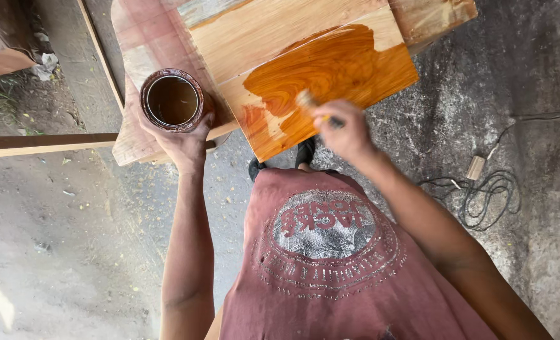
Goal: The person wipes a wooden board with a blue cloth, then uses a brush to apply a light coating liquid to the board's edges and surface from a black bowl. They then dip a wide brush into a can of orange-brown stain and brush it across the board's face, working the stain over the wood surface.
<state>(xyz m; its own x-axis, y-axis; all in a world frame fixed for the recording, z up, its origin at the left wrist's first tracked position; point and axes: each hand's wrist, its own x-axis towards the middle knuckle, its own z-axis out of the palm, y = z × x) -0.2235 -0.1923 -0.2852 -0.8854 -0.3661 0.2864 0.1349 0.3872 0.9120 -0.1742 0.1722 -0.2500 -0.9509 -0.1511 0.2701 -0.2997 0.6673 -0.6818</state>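
My left hand (182, 141) grips a round tin (172, 100) of dark brown varnish from below, holding it up to the left of a wooden board (274, 38). My right hand (348, 131) is closed on a paintbrush (310, 104), whose bristles touch the board near its front edge. The board's near right part (336, 69) is wet and glossy orange-brown; the far left part is pale bare wood. The brush looks blurred.
The board lies on a wider worn plank bench (143, 44). A coiled black cable (487, 195) with a small plug block lies on the concrete floor at right. A long timber strip (41, 143) runs along the left. My feet (305, 151) show under the board.
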